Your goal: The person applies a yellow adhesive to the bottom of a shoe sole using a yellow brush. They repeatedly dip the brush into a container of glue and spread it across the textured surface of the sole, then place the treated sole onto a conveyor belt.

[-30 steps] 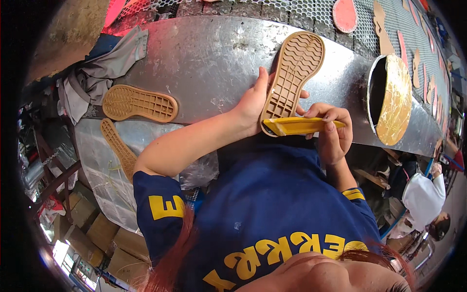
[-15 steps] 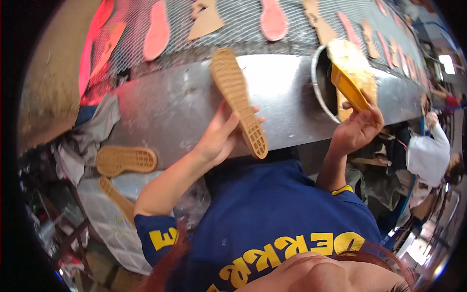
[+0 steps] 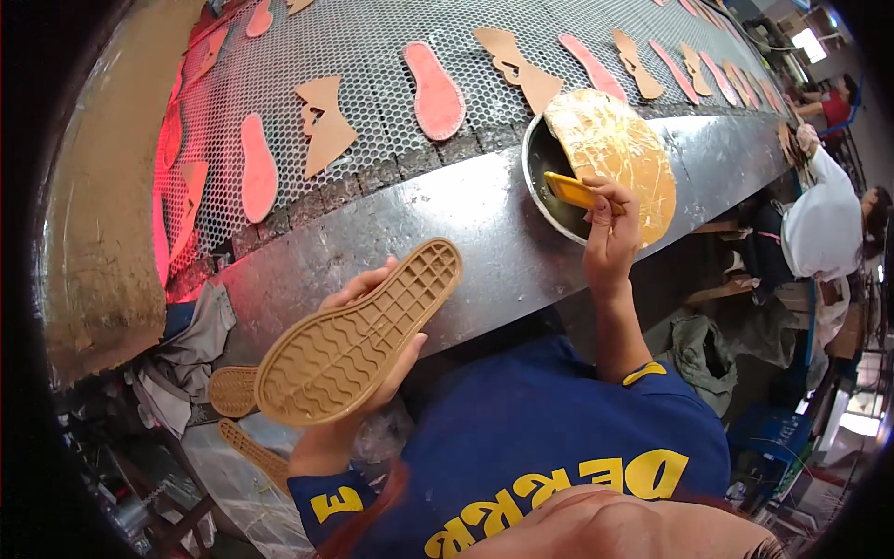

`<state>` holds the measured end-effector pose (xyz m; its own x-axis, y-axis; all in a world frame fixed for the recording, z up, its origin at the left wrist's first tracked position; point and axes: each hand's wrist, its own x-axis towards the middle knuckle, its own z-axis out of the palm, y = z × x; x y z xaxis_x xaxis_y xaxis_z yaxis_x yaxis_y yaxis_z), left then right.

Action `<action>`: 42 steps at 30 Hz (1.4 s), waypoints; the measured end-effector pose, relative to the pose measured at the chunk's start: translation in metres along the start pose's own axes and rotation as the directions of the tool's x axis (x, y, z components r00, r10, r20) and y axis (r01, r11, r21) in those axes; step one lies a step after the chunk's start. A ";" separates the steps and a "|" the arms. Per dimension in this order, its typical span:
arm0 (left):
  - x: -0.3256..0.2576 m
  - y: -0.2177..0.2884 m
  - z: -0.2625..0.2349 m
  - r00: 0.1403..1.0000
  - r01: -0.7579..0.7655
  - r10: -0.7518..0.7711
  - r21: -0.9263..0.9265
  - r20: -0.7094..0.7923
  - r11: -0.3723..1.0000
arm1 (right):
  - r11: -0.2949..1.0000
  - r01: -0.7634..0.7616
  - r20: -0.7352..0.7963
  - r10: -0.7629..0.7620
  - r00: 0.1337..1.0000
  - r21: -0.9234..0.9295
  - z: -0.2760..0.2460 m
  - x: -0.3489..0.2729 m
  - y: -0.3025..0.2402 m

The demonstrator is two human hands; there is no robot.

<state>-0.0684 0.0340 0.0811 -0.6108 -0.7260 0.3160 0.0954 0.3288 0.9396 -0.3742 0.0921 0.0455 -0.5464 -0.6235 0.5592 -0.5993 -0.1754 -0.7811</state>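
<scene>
A tan shoe sole [image 3: 358, 326] lies slantwise in my left hand [image 3: 396, 373], its wavy and gridded tread facing up. Fingers show at the sole's far edge and the thumb at its near edge. My right hand [image 3: 613, 224] pinches a flat yellow scraper-like tool [image 3: 570, 191]. The tool's free end hangs over the opening of a round metal basin [image 3: 529, 177]. Across part of that basin rests a tan board [image 3: 619, 140] streaked with pale dried residue, just beyond my right hand. What the basin holds is dark and hard to make out.
Beyond the metal ledge [image 3: 447, 205] runs a mesh belt [image 3: 372, 56] bearing red insoles [image 3: 434, 88] and tan cut pieces [image 3: 326, 121]. Two more soles [image 3: 233, 391] lie at left, near grey cloth [image 3: 200, 335] and plastic sheeting [image 3: 242, 503]. Another person in white [image 3: 824, 224] is at right.
My left hand has swung the sole left and nearer, turning its tread up. The yellow tool has gone from steeply slanted to nearly level. The whole view has shifted, showing more of the belt.
</scene>
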 end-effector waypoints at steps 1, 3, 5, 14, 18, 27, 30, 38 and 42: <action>0.001 0.007 -0.002 1.000 -0.019 0.018 0.051 0.006 0.999 | 1.000 -0.002 0.011 0.002 1.000 0.004 -0.002 0.001 -0.001; 0.008 0.026 -0.004 0.996 0.030 -0.051 0.241 0.078 0.970 | 0.999 -0.025 0.033 0.024 0.999 0.036 -0.004 0.004 -0.004; 0.009 0.030 -0.004 0.995 0.056 -0.078 0.289 0.065 0.956 | 0.994 -0.067 0.055 0.062 0.997 0.090 -0.005 0.006 -0.007; 0.011 0.018 0.006 0.987 0.099 -0.067 0.222 -0.146 0.970 | 0.940 -0.152 0.005 0.158 0.987 0.307 0.000 0.020 0.003; 0.008 0.009 0.010 0.971 0.054 -0.023 0.123 -0.236 0.991 | 0.883 -0.002 -0.036 0.021 0.999 0.470 0.012 0.019 0.004; 0.010 0.020 0.016 0.973 0.060 -0.055 0.017 -0.223 0.998 | 0.860 0.447 0.214 -0.498 0.841 0.245 0.020 -0.021 -0.069; 0.019 0.045 0.010 0.997 0.074 -0.069 0.421 -0.027 0.904 | 0.845 0.447 0.270 -0.522 0.809 0.294 0.029 -0.027 -0.072; 0.022 0.051 0.018 0.963 0.086 -0.228 0.638 0.144 0.765 | 0.834 0.455 0.312 -0.543 0.780 0.313 0.028 -0.031 -0.067; 0.014 0.026 0.023 0.954 0.271 -0.286 0.158 0.088 0.950 | 0.775 0.470 0.335 -0.616 0.713 0.423 0.021 -0.034 -0.074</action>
<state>-0.0929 0.0462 0.1066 -0.6792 -0.7337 0.0207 -0.1987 0.2110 0.9571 -0.2991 0.1105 0.0785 0.1758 -0.5919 0.7866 -0.4737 -0.7513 -0.4595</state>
